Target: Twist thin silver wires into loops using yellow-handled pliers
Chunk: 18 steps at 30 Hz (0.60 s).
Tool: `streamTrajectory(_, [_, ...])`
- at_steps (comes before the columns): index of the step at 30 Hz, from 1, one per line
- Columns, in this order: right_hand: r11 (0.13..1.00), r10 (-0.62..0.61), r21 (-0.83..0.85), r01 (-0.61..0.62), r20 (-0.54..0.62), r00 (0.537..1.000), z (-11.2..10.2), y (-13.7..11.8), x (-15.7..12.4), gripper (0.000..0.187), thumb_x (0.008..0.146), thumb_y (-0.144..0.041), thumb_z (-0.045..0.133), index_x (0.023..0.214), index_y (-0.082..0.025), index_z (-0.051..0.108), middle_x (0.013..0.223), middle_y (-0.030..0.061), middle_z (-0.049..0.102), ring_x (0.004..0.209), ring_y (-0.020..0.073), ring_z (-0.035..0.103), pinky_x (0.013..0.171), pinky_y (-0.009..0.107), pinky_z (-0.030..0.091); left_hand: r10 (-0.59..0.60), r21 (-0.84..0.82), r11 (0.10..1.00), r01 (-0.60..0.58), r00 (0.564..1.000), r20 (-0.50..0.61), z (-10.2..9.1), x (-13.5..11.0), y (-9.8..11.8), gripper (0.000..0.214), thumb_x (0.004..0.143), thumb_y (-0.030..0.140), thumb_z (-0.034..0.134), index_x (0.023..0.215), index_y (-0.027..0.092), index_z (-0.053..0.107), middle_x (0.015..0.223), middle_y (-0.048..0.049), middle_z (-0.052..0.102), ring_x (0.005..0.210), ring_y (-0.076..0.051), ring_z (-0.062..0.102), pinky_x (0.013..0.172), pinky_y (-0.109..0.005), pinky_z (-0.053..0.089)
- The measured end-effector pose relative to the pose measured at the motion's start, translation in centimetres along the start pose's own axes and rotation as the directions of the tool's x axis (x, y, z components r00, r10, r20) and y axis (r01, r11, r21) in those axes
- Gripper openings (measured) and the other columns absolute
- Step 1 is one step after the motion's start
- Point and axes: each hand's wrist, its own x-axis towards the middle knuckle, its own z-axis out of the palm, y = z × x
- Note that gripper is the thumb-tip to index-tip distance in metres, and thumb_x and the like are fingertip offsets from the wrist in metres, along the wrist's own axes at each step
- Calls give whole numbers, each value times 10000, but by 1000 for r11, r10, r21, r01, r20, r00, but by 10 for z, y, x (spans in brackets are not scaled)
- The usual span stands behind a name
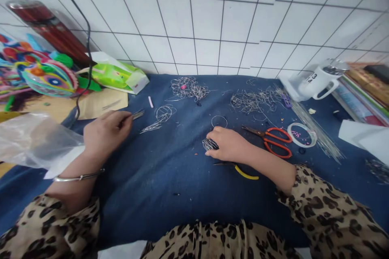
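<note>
My left hand (106, 133) is closed at the left side of the blue cloth, pinching a small bundle of short thin wires (138, 114) whose ends poke out to the right. Toward the middle, my right hand (227, 144) wraps its fingers round a coil of silvery wire (208, 144). A thin wire ring (219, 121) lies just beyond its knuckles. Partly under that hand are pliers with a yellow handle (246, 173). Between the hands rests a looped wire piece with a fanned tail (164, 114). Red-handled scissors (278, 141) lie beside my right wrist.
Tangled wire (188, 88) and another wire heap (253, 100) lie near the tiled wall. On the right are a round dish of pink beads (302, 135), long straight wires (319, 127) and a white mug (316, 81). A plastic bag (39, 139) and red thermos (54, 28) stand left.
</note>
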Motion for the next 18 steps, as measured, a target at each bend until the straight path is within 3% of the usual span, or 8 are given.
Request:
streamTrajectory(6, [992,57,-114,-56,1,998,3,-5,-1,338,746,-480,578,904,-184,536,879,54,558,759,170,535,626,264,365,2,-23,1000,-2,1000,28,2,2,-6,306,875,384,378,1018,206,582,943,-21,619,880,-155,567,649,-207,353])
streamTrajectory(12, [989,86,-121,-84,6,996,5,-5,2,298,756,-464,572,840,-184,515,842,42,568,709,150,527,588,253,340,-23,-67,997,26,999,45,3,2,-9,303,873,394,384,1025,212,572,982,-20,624,923,-155,558,740,-204,380])
streamTrajectory(18, [988,82,-130,-84,-18,996,7,-6,3,249,776,-430,548,822,-188,514,837,36,573,714,147,526,598,250,342,25,-131,991,-18,998,54,7,4,-14,274,857,386,408,991,228,588,959,-10,638,924,-166,570,764,-219,399])
